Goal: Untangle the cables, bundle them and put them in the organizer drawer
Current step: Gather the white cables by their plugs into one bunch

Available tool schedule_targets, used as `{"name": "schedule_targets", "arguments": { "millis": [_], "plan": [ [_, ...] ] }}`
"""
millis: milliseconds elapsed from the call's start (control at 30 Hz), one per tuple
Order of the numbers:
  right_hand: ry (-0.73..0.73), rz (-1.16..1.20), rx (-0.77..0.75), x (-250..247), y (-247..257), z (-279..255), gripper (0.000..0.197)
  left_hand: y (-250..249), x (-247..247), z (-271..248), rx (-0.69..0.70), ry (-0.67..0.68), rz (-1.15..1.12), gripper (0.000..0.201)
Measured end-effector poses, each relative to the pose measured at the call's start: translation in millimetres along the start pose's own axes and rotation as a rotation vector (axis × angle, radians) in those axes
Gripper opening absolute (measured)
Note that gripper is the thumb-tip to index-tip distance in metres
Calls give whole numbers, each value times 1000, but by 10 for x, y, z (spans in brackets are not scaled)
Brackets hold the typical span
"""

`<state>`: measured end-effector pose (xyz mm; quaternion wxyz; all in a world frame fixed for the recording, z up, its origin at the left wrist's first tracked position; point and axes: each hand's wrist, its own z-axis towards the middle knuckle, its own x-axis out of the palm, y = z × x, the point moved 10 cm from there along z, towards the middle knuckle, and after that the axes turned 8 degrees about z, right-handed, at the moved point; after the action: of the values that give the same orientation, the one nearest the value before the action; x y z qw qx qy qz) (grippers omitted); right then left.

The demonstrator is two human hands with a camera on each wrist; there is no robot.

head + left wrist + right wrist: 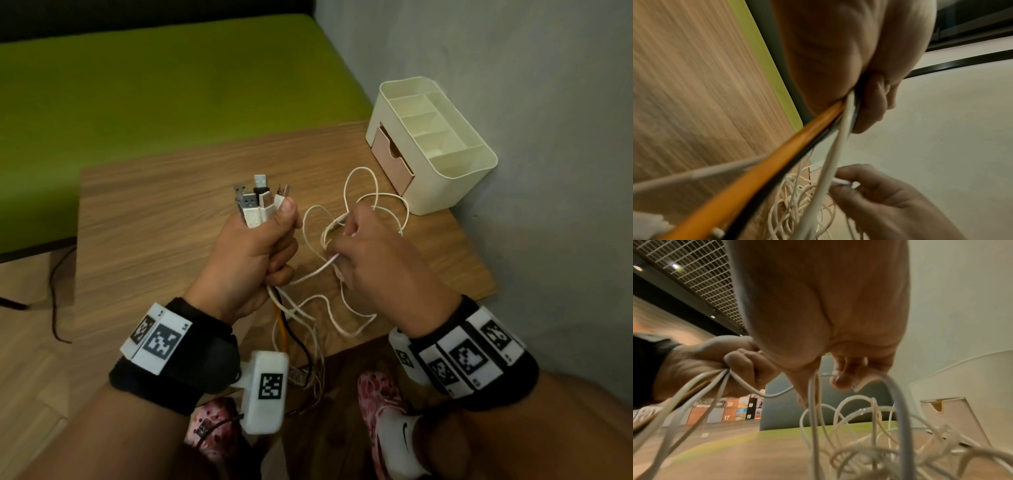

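My left hand (255, 253) clenches the gathered USB plug ends (261, 202), my right hand (371, 253) pinches a tangled thin white cable (359, 192); untangling unfinished, the far-right cream plastic organizer's pink drawer (394, 154) barely open.

Cables (301, 342) drop past the table edge (342, 353) — far ends hidden; drawer (394, 156) interior unseen.

Head camera looks down; wrist cameras (close) share cables (797, 199).
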<state>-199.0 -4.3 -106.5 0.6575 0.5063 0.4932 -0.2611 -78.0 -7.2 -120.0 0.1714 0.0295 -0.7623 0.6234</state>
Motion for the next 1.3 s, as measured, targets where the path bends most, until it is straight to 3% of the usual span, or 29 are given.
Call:
{"name": "schedule_targets", "arguments": {
  "millis": [100,167,333,467,733,900,1000,1167,1300],
  "plan": [
    [-298,77,-89,-478,22,-22,13,-55,-92,-1,19,-38,-46,26],
    [-374,209,-100,-698,-30,-63,12,-95,-163,-1,32,-74,-69,26],
    [-46,539,138,-586,-186,-119,9,-131,-230,2,46,-115,-66,28],
    [-20,673,147,-730,-107,-276,8,-165,-205,-43,45,-125,-49,31],
    [52,580,191,-784,47,-698,28,-230,161,-301,41,-35,10,31],
    [290,424,232,-486,135,-964,22,-108,495,-486,-35,62,15,26],
    [189,319,227,-556,70,-952,24,39,641,-619,-81,77,32,21],
    [26,630,135,-699,88,-874,42,198,820,-748,-114,160,131,6],
    [-2,835,11,-692,161,-789,50,176,833,-707,30,173,494,16]
  ]
}}
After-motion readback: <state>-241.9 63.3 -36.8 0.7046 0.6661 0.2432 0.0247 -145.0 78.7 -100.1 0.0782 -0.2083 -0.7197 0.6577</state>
